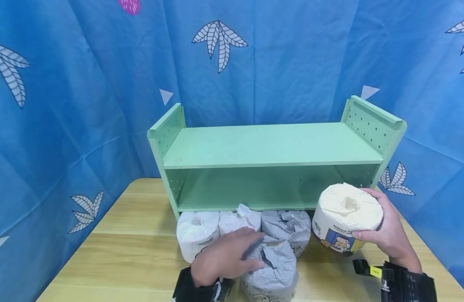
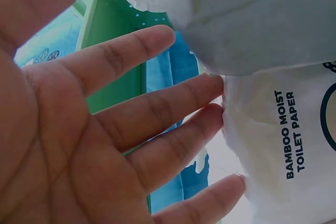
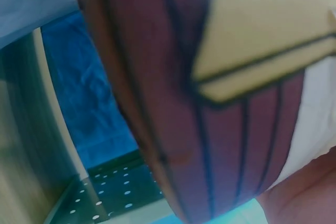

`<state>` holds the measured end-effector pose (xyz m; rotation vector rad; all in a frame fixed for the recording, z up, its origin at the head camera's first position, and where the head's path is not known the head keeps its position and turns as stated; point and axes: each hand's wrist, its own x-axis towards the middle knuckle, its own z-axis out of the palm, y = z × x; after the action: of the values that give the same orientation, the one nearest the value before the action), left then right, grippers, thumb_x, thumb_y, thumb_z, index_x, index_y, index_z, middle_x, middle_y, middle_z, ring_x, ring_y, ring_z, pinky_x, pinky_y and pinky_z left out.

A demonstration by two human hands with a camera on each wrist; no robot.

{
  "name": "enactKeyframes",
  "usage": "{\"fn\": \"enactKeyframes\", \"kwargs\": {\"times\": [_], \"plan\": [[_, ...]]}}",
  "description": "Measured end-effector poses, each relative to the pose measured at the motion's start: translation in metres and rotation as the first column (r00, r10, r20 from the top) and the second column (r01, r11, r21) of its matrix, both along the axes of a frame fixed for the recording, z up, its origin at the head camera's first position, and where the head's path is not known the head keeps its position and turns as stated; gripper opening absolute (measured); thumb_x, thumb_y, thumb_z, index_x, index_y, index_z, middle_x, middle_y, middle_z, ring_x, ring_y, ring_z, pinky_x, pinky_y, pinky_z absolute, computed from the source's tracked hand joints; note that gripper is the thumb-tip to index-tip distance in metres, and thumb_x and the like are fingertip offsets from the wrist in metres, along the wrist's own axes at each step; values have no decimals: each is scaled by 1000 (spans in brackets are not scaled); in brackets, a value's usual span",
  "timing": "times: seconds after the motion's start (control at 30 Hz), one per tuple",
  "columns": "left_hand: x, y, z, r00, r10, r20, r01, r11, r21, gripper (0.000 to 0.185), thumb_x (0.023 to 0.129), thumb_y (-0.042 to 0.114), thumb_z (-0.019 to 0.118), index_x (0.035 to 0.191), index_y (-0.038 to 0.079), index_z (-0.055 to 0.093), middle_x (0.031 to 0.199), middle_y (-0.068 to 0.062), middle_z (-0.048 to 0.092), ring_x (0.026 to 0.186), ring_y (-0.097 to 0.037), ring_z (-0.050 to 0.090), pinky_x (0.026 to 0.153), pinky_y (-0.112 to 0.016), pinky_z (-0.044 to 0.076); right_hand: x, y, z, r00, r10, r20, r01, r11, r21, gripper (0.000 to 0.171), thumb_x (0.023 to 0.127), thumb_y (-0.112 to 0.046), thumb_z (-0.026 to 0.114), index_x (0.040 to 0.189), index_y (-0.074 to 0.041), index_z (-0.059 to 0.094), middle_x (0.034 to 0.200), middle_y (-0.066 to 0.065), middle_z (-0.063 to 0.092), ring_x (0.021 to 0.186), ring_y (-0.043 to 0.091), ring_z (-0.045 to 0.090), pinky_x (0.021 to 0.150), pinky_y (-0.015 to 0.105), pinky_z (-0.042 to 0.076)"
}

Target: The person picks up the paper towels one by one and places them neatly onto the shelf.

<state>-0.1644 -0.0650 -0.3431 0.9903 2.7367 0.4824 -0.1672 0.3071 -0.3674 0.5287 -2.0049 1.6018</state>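
Cream toilet roll (image 1: 345,222) — in right hand (image 1: 390,235).

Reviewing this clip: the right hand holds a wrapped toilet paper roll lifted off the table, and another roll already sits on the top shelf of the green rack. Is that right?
Not quite. The head view shows the green rack with both shelves bare; no roll sits on it. The other rolls stand on the table in front of it. The rest holds: the right hand holds the wrapped roll lifted.

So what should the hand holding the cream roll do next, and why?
Probably lift the cream roll up and forward onto the green shelf. The right hand already grips it off the table, just in front of the shelf, and the top board is bare.
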Motion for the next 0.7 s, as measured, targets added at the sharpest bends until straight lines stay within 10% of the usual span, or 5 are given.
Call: {"fn": "enactKeyframes", "kwargs": {"times": [0.7], "plan": [[1,0,2,1000,-4,5,4,1000,1,65,91,50,61,147,24,42,146,-2,46,131,-21,44,104,-46,40,0,-5,6,998,57,3,-56,987,-152,92,48,21,66,135,-3,48,121,5,57,100,15,52,78,16,46]]}}
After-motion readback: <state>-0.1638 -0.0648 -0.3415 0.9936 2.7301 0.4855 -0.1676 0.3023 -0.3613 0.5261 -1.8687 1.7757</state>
